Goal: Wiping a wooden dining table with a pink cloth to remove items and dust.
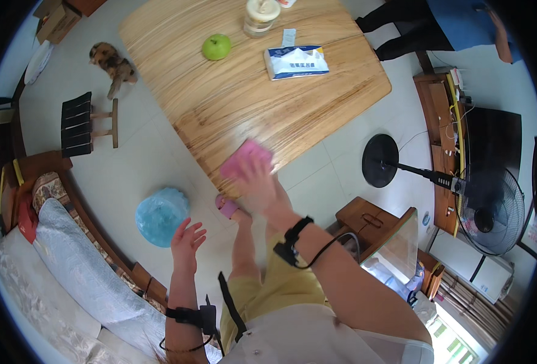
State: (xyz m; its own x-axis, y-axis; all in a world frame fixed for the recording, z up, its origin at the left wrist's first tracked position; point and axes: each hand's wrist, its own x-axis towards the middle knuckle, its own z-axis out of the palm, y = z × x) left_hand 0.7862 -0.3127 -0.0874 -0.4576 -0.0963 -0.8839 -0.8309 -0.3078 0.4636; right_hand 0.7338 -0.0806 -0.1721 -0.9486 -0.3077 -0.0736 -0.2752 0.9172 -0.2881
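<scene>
My right hand (258, 184), blurred, lies on a pink cloth (245, 157) at the near corner of the wooden table (241, 104). Its fingers look spread over the cloth; whether they grip it is not plain. My left hand (188, 239) is raised off the table with fingers apart and nothing in it, beside a blue plastic-lined bin (162, 216) on the floor. Farther up the tabletop are a green apple (217, 47), a soft pack of tissues (296, 63), a small white packet (289, 37) and a lidded clear jar (260, 18).
A standing fan (489, 214) is at the right, near a wooden cabinet (443, 182). A person in blue (464, 25) stands beyond the table. On the left are a dog (113, 66), a small black-slatted stool (77, 125) and a covered sofa (81, 264). A wooden drawer unit (364, 218) is near my right arm.
</scene>
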